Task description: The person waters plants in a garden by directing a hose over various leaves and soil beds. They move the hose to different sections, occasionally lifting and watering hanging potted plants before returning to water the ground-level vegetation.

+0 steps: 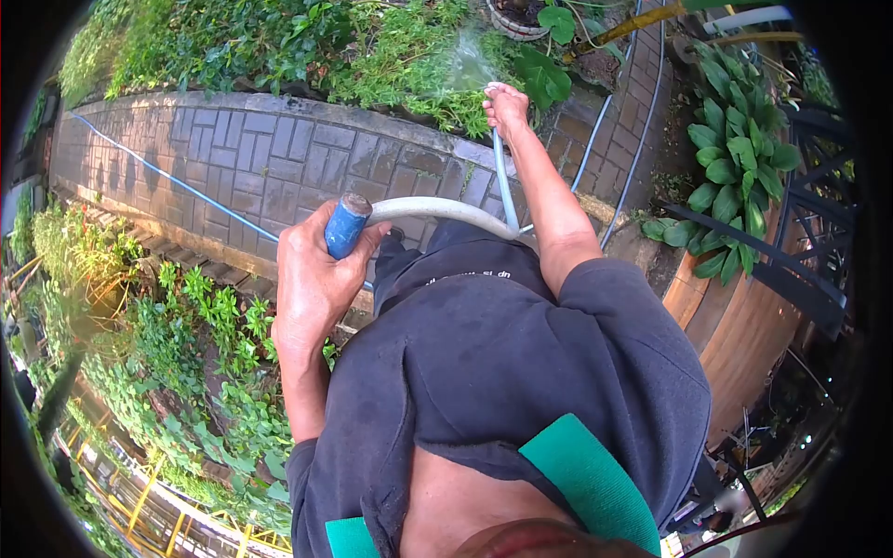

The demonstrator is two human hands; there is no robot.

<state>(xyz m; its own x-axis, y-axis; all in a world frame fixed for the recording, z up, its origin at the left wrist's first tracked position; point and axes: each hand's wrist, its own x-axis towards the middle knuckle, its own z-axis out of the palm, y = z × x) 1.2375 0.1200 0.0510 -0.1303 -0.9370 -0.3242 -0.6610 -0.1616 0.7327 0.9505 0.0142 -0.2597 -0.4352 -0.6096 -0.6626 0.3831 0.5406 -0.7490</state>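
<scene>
My left hand (312,284) is wrapped round a short blue handle (347,228) with a worn, rounded end, in front of my dark shirt. From beside that hand a pale curved length (433,206) arcs right; whether it is hose or part of the tool I cannot tell. Farther forward, my right hand (507,109) is closed on the end of a light blue-grey hose (503,177), which runs back toward my waist. Water spray (472,60) shows over green plants just beyond the right hand.
A wet brick path (298,149) crosses in front of me, with a thin blue hose (177,181) lying along it. Leafy beds (205,46) border both sides. A potted plant (516,26) stands ahead; broad-leaved plants (735,153) and dark metalwork (814,223) are at right.
</scene>
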